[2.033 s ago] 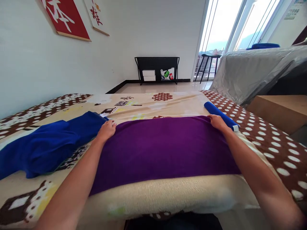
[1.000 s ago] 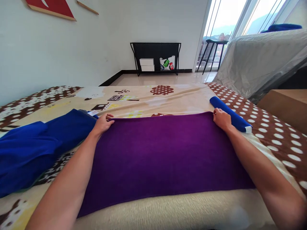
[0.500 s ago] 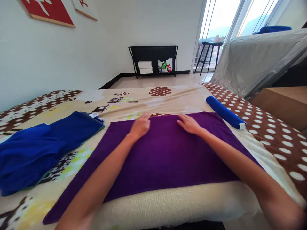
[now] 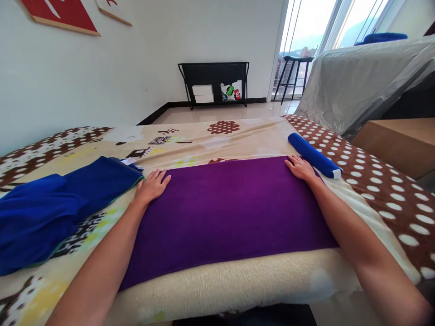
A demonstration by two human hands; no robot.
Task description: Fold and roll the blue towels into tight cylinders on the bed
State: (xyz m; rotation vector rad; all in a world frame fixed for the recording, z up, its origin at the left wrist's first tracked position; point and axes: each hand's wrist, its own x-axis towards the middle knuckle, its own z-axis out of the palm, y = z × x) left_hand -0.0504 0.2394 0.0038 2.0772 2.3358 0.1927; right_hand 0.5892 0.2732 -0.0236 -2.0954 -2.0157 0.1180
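Note:
A purple towel (image 4: 224,213) lies spread out flat over the patterned blanket (image 4: 190,147). My left hand (image 4: 152,185) rests on its far left corner, fingers stretched out. On the far right corner lies my right hand (image 4: 301,167), also flat with its fingers extended. Just left of my left hand is a crumpled blue towel (image 4: 68,208) with a white tag. Beyond my right hand, a rolled blue towel (image 4: 312,154) with a white label sits on the blanket. My forearms cover the purple towel's side edges.
At the right stand a brown cardboard box (image 4: 397,140) and furniture under a plastic sheet (image 4: 340,77). A black rack (image 4: 214,72) is against the far wall, a black stool (image 4: 294,72) by the window. The blanket's near edge hangs down in front of me.
My hands have slid apart along the purple towel's far edge, the left hand to the left corner and the right hand to the right corner. The view has shifted slightly.

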